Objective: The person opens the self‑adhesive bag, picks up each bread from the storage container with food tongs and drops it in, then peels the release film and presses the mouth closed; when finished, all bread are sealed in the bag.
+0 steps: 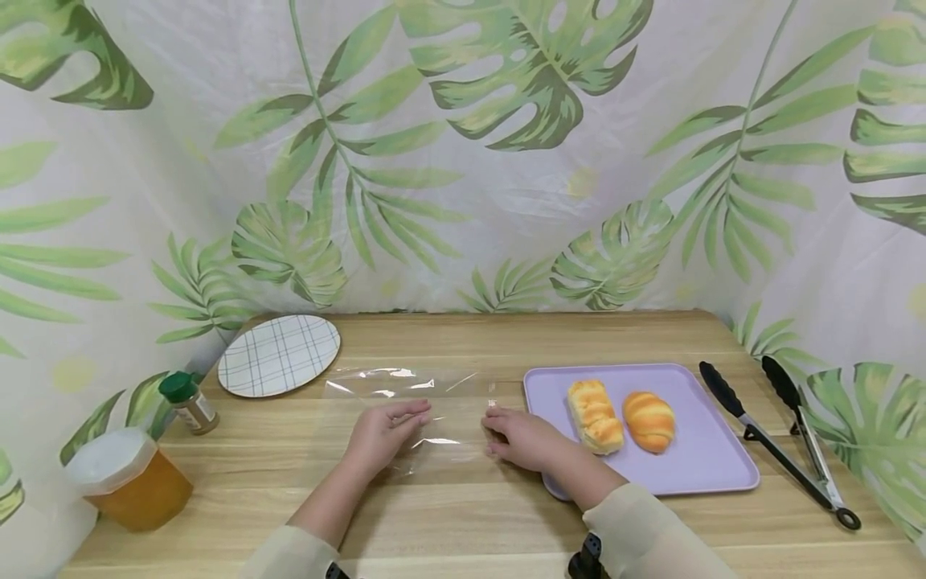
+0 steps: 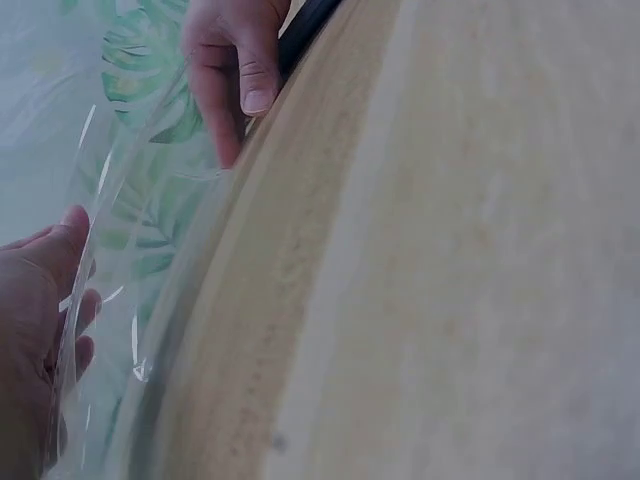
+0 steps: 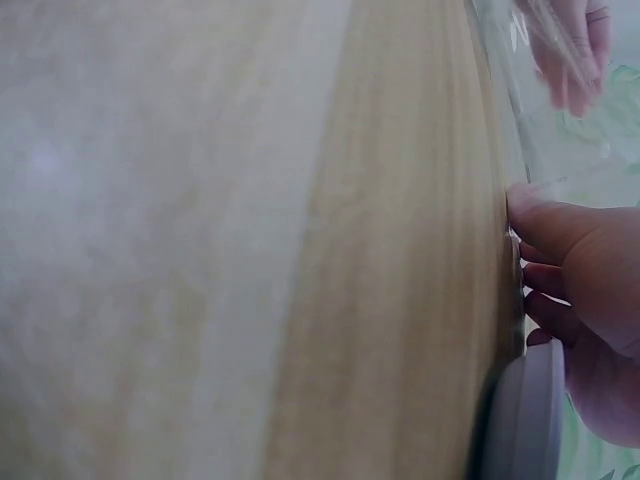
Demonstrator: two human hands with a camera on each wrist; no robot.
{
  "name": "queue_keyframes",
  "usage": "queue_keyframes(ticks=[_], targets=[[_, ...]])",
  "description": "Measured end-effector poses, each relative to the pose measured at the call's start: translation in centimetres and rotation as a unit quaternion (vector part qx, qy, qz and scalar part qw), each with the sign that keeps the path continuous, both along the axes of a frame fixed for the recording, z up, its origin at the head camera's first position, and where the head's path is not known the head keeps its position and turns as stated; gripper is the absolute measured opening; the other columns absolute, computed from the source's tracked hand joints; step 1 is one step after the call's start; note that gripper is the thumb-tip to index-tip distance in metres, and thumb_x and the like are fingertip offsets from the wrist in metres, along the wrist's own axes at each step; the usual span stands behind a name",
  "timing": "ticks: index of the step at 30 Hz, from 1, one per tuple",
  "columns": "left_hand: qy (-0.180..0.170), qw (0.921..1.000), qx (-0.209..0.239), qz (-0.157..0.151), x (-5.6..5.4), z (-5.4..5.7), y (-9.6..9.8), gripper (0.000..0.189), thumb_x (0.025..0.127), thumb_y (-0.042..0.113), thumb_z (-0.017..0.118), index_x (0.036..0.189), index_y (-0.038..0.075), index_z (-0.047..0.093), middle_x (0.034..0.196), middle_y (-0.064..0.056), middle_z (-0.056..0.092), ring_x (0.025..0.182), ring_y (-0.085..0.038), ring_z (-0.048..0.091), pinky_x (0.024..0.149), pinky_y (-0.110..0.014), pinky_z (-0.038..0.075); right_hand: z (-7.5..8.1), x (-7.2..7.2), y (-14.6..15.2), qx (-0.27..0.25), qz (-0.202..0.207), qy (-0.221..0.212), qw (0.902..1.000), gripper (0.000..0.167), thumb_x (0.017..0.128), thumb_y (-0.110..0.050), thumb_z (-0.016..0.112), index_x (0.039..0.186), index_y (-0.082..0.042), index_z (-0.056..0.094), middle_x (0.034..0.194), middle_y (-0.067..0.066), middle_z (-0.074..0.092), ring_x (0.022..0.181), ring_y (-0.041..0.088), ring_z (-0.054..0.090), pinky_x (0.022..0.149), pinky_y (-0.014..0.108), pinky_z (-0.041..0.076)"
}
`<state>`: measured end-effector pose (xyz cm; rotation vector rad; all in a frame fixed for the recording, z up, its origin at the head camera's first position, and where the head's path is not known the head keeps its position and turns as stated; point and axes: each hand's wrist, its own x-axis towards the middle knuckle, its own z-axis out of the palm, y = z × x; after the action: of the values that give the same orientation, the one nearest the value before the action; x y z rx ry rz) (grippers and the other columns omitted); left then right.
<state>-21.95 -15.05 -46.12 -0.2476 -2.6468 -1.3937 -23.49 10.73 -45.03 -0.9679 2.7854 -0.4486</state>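
In the head view, a clear plastic film [image 1: 456, 410] lies across the middle of a wood-grain worktop [image 1: 463, 523], between the two hands and partly under the left one. The left hand [image 1: 383, 438] reaches in over the film's near left part, its fingers extended towards the right; whether it grips the film or only touches it cannot be told. The right hand [image 1: 526, 438] pinches the film's right edge between thumb and bent fingers. Just beyond the right hand stands a lavender tray [image 1: 712, 458] carrying a long ridged bread roll [image 1: 596, 416] and, close beside it, a rounder striped bun [image 1: 649, 422]. Black-tipped tongs [image 1: 784, 462] lie spread to the right of the tray. At the left are an oval checked plate [image 1: 279, 355], a green-capped seasoning bottle [image 1: 195, 404] and a tub with a white lid and amber contents [image 1: 141, 486]. A leaf-printed curtain [image 1: 521, 193] hangs behind. In the left wrist view, the film shows as shiny streaks along the left hand, its thumb and fingers apart, with the right hand farther off at the top. In the right wrist view, the right hand's thumb meets the film, beside the tray's pale rim; the left hand shows blurred at the upper corner.
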Motion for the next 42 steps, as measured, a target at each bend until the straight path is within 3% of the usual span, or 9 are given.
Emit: queue_keyframes(ticks=[12,19,23,27,34,39,42], targets=[[0.052,0.9984,0.017,0.012,0.5,1.8,-0.4,0.02,0.086,0.016,0.074,0.106,0.015,0.076,0.105,-0.004,0.076,0.107,-0.025,0.07,0.095,-0.042,0.055,0.0,-0.1,0.0,0.005,-0.003,-0.013,0.9999,0.049,0.096,-0.03,0.063,0.137,-0.003,0.055,0.146,0.014,0.051,0.136,0.031,0.048,0.111,0.047,0.042],[0.024,0.9989,0.039,0.009,0.6,1.9,-0.5,0.021,0.087,0.014,0.073,0.107,0.014,0.076,0.11,-0.005,0.075,0.112,-0.027,0.067,0.102,-0.047,0.05,0.0,-0.1,0.2,-0.009,-0.01,-0.016,0.9998,0.05,0.096,-0.031,0.063,0.137,-0.003,0.055,0.146,0.015,0.051,0.135,0.032,0.049,0.111,0.048,0.042],[-0.003,0.9987,0.049,0.016,0.5,1.7,-0.6,0.021,0.088,0.016,0.073,0.108,0.012,0.076,0.113,-0.008,0.074,0.116,-0.03,0.065,0.106,-0.048,0.047,0.3,0.0,0.5,-0.041,-0.023,-0.019,0.9987,0.051,0.096,-0.03,0.063,0.137,-0.002,0.054,0.146,0.016,0.051,0.135,0.034,0.048,0.112,0.049,0.04],[-0.001,0.9989,0.042,0.019,0.6,1.4,-0.8,0.021,0.088,0.018,0.073,0.107,0.012,0.076,0.112,-0.009,0.073,0.117,-0.031,0.065,0.106,-0.048,0.048,1.0,0.3,1.1,-0.084,-0.036,-0.005,0.9958,0.05,0.096,-0.03,0.062,0.137,-0.002,0.054,0.146,0.018,0.05,0.135,0.037,0.048,0.113,0.051,0.039],[0.0,0.9983,0.048,0.032,0.7,0.6,-1.0,0.02,0.088,0.017,0.073,0.106,0.011,0.076,0.109,-0.008,0.075,0.114,-0.026,0.066,0.101,-0.041,0.052,3.4,1.5,4.1,-0.14,-0.093,0.039,0.985,0.051,0.096,-0.03,0.062,0.138,-0.003,0.053,0.148,0.018,0.048,0.136,0.038,0.045,0.112,0.055,0.038],[0.008,0.9982,0.05,0.034,0.6,0.3,-1.0,0.021,0.088,0.019,0.073,0.107,0.01,0.076,0.111,-0.009,0.074,0.114,-0.027,0.066,0.103,-0.044,0.05,4.9,2.7,8.5,-0.171,-0.157,0.068,0.9701,0.054,0.096,-0.032,0.062,0.142,-0.005,0.05,0.152,0.016,0.044,0.137,0.041,0.043,0.106,0.058,0.043],[0.012,0.998,0.051,0.034,0.7,0.2,-1.0,0.022,0.088,0.021,0.072,0.107,0.011,0.076,0.113,-0.009,0.073,0.115,-0.028,0.066,0.104,-0.047,0.049,5.5,3.5,11.8,-0.176,-0.202,0.079,0.9601,0.055,0.097,-0.033,0.06,0.143,-0.005,0.048,0.154,0.018,0.039,0.138,0.046,0.039,0.107,0.062,0.04]])
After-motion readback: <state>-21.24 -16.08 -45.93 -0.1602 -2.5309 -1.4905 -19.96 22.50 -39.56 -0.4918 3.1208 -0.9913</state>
